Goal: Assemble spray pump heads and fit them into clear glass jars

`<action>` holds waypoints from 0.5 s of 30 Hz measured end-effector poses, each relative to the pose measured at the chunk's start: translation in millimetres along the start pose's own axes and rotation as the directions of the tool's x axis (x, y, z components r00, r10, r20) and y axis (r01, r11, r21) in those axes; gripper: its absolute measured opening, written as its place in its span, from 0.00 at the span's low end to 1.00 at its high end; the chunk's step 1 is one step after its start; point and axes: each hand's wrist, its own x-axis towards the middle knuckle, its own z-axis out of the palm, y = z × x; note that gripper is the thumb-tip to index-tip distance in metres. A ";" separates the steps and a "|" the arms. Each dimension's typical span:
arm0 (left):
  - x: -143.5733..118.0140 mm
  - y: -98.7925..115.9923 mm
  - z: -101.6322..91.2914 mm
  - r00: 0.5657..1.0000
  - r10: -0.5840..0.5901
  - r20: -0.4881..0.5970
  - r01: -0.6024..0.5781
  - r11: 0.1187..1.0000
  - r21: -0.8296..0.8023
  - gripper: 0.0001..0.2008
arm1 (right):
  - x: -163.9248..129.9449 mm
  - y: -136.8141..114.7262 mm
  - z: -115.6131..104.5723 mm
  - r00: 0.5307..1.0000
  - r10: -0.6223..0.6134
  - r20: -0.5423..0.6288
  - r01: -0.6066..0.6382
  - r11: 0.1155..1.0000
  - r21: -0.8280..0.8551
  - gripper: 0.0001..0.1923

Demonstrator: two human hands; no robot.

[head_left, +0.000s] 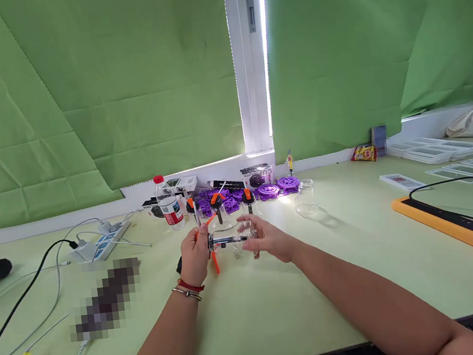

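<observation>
1. Lying roughly level between the person's two hands, a clear, smooth-walled, rounded vessel has its long axis running from side to side above the pale green tabletop.
2. Its dark-collared end sits by the left hand, whose fingers are curled around that end; its other end points to the right hand, so neither hand is clearly nearer.
3. The right hand curves thumb and fingers around the clear end, pinching it from both sides. A shiny, slender rod shows through the wall along the same axis.
4. Flat, bright orange strips jut out beside the left hand; what they join to is hidden.
5. Just behind stand similar vessels with matte black-and-orange tops. To their right, a transparent, round-bodied lidless jar casts a shadow on the tabletop.
6. Farther back lie glossy purple openwork discs; left of them stands a clear plastic bottle with a red cap.
</observation>
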 end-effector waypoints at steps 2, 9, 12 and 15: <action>0.8 -1.0 -0.2 0.999 -0.051 0.015 0.052 0.998 -0.033 0.20 | -1.5 -2.8 -1.3 0.976 -0.216 -0.014 0.211 0.967 -0.144 0.40; 0.3 -2.2 -1.4 0.996 0.080 -0.033 -0.078 0.994 0.074 0.19 | 6.3 5.8 1.7 0.974 0.226 0.028 -0.228 0.960 0.165 0.34; 2.2 1.9 -0.6 0.997 -0.073 0.009 0.073 0.997 0.004 0.20 | 3.4 1.8 0.4 0.997 -0.055 -0.053 0.043 0.979 -0.199 0.37; 6.3 4.4 -1.1 0.960 -0.270 0.081 0.276 0.957 -0.085 0.22 | -1.5 -5.3 -1.5 0.863 -0.496 0.095 0.444 0.657 -0.609 0.34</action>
